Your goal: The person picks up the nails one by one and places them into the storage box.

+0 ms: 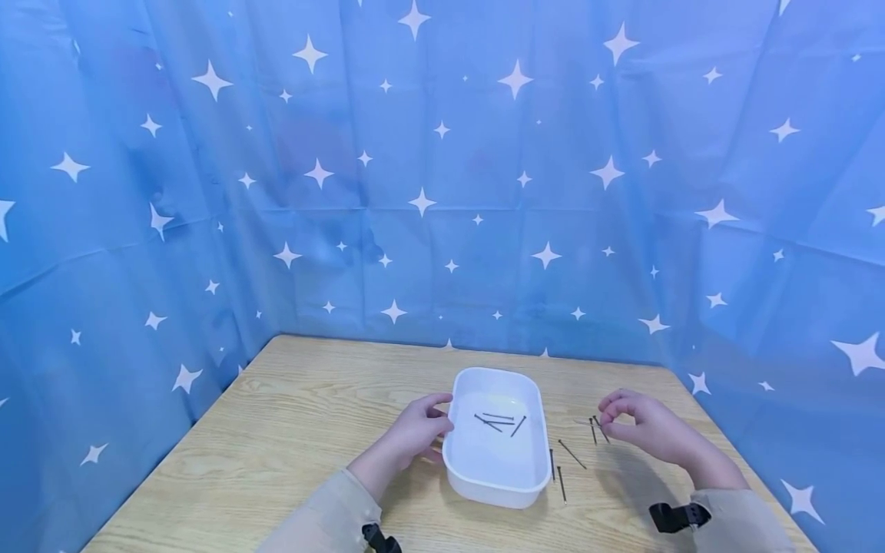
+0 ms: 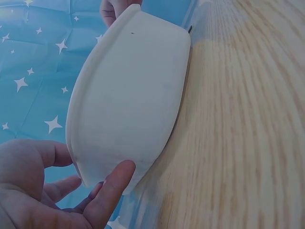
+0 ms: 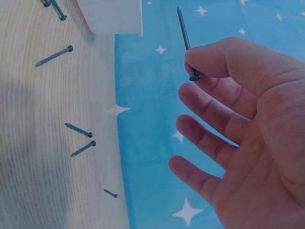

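A white plastic container stands on the table, with several dark nails lying on its bottom. My left hand is at its left long side, fingertips touching the rim and outer wall. Off to the right, my right hand is raised over the table. Between thumb and forefinger it pinches a single nail close to the head, point directed away from the palm. The other three fingers of that hand are spread loosely. Below it lie two nails near each other.
More loose nails lie between the container and the right hand, some right beside the container's wall. The wooden table is backed by a blue curtain with white stars on three sides.
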A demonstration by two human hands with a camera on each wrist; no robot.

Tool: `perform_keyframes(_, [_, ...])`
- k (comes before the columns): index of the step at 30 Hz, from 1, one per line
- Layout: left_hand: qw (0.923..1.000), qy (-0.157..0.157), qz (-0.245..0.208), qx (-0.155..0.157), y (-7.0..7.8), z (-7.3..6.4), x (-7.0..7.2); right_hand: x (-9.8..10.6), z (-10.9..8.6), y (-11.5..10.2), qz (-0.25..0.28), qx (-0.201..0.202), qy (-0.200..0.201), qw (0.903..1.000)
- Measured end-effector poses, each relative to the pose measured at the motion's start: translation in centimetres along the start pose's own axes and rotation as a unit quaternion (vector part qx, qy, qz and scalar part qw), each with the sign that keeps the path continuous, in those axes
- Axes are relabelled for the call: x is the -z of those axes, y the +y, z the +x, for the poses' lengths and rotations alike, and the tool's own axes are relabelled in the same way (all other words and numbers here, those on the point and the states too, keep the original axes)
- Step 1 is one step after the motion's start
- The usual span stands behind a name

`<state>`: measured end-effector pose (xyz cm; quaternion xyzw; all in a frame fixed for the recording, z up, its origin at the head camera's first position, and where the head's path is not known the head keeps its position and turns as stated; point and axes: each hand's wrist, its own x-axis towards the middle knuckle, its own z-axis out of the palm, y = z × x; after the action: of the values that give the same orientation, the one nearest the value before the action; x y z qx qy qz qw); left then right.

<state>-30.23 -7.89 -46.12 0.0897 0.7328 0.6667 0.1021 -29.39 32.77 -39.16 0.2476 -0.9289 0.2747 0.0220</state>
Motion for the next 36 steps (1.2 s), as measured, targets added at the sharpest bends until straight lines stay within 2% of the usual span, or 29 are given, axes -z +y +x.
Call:
perform_keyframes(16, [1.0000,0.006,0.002,0.002,-0.3,0.3,0.0,0.5,0.9,-1.2,-0.018,0.022,0.032,0.9991])
perform_keyframes(25, [1.0000,0.002,0.001,0.002,-0.4,0.4,0.0,0.7,1.8,-1.9,-0.007,0.022,0.026,0.9994])
perform_keyframes(36, [1.0000,0.000,0.001,-0.001,-0.1,0.2,0.0,0.7,3.3,-2.8,-0.021,0.051,0.039,0.9977])
